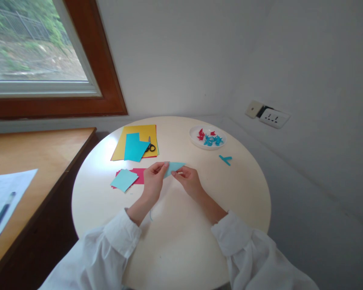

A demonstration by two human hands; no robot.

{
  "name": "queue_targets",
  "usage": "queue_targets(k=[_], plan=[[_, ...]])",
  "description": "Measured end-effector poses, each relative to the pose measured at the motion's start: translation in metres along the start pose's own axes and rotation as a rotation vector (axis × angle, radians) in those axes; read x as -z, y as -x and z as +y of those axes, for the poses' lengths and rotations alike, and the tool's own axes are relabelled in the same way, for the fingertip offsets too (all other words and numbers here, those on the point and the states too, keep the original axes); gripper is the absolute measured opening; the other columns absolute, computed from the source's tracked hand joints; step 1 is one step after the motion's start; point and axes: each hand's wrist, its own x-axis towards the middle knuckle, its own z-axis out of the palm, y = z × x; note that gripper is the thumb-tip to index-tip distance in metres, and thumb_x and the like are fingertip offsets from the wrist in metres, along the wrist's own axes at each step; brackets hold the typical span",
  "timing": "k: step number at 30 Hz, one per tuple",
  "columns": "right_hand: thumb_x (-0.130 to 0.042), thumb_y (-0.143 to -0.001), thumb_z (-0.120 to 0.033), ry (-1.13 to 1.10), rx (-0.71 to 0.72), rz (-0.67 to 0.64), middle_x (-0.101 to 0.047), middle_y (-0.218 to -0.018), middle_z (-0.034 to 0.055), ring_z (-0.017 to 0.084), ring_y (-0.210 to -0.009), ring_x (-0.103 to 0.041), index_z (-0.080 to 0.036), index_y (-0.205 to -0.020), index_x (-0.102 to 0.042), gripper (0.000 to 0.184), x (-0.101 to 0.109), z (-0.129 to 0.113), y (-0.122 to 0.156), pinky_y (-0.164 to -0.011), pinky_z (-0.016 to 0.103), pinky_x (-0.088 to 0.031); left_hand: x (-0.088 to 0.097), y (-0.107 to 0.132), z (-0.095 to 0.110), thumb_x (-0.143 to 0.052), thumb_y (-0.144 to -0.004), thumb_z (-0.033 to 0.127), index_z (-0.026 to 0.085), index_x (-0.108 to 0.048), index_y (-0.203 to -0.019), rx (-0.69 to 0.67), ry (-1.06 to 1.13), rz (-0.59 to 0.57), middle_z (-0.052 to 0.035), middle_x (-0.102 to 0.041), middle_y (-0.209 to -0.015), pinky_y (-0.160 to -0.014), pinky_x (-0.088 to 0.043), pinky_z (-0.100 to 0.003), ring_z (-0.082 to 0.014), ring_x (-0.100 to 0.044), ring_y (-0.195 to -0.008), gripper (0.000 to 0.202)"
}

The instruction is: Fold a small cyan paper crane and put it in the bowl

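Observation:
Over the middle of the round white table (181, 249), a folded piece of light blue paper (173, 167) is held up between both hands. My left hand (154, 177) pinches its left side with the thumb on top. At the right side, the fingers of my right hand (188, 179) are closed on the paper's lower edge and corner. Just left of my left hand lie light blue paper squares (124, 180), stacked over pink paper (140, 175). Part of the pink paper is hidden behind my left hand.
Yellow sheets (117, 147) lie at the back left, under blue paper (131, 147) and black-handled scissors (151, 148). A white plate (196, 141) at the back right holds red and blue folded paper pieces. Blue paper strips (225, 160) lie nearby. A wooden desk (63, 145) stands left.

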Motion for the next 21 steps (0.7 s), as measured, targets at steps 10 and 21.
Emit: queue_targets(k=[10,21], plan=[[-0.064,-0.066,-0.035,0.041,0.007,-0.014,-0.069,-0.070,0.0019,0.017,-0.065,-0.060,-0.019,-0.073,-0.068,0.018,-0.0019,0.0015,0.0001,-0.061,0.028,-0.047,-0.0008,-0.0017,-0.0053,-0.067,-0.065,0.035,0.015,-0.066,-0.069,0.046,0.085,0.002,-0.0015,-0.061,-0.065,-0.060,-0.042,-0.024,-0.0124,-0.052,-0.064,0.020],[-0.063,-0.067,-0.035,0.048,0.017,-0.030,-0.068,-0.070,0.0015,0.016,-0.063,-0.059,-0.019,-0.074,-0.067,0.017,-0.0029,0.0001,0.0014,-0.061,0.028,-0.047,-0.0016,-0.0018,-0.0077,-0.070,-0.062,0.037,0.015,-0.067,-0.068,0.081,0.139,-0.004,-0.0014,-0.061,-0.064,-0.061,-0.041,-0.024,-0.0119,-0.052,-0.063,0.023]])
